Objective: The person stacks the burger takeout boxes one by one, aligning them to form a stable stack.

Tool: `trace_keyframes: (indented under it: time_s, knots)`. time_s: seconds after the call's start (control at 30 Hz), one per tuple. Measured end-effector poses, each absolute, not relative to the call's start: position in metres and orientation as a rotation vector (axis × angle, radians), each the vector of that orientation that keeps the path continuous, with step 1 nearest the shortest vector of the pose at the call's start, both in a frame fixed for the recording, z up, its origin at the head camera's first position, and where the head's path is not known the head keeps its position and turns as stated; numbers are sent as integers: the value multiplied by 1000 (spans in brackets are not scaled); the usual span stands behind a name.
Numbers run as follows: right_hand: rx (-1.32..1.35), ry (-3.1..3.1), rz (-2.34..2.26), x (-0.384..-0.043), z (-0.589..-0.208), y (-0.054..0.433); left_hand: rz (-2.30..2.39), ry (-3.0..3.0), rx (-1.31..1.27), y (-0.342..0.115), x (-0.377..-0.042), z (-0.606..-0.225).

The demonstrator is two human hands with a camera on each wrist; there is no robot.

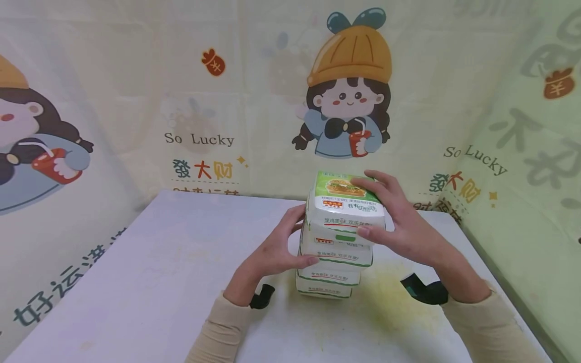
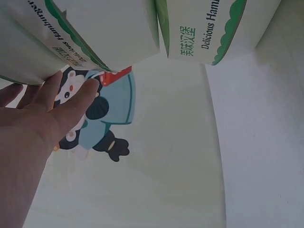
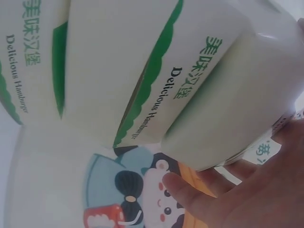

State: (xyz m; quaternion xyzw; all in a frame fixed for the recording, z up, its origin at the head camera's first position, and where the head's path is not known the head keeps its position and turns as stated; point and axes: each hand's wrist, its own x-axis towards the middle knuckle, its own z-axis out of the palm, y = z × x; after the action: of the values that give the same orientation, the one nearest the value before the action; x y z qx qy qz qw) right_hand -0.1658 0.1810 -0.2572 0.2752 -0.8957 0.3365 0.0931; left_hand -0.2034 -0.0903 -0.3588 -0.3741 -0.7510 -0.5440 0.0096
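Several white-and-green cardboard hamburger boxes form a stack [image 1: 335,257] on the table. The top hamburger box [image 1: 347,204] has a burger picture on its green lid and sits a little askew over those below. On the right of it is my right hand [image 1: 399,222], its fingers across the lid and its thumb before the front face. My left hand [image 1: 277,247] stands at the stack's left side, fingers by the upper boxes and thumb in front. In the left wrist view, the thumb [image 2: 78,107] stands apart from the cardboard. Some fingertips are hidden behind the boxes.
The stack stands on a white table [image 1: 181,282] with a yellowish stain [image 1: 401,297] right of it. A printed cloth [image 1: 263,101] with cartoon figures hangs behind the table and along both sides. Black straps [image 1: 424,290] show near the wrists.
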Motion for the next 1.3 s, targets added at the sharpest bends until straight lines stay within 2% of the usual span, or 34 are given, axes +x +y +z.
trace_keyframes:
  time_s: [0.43, 1.3]
  knots:
    - [842, -2644, 1050, -165, -271, 181, -1744, -2379, -1157, -89, -202, -360]
    - [849, -2579, 1058, -160, -257, 191, -1853, -2276, -1252, -91, -202, -360]
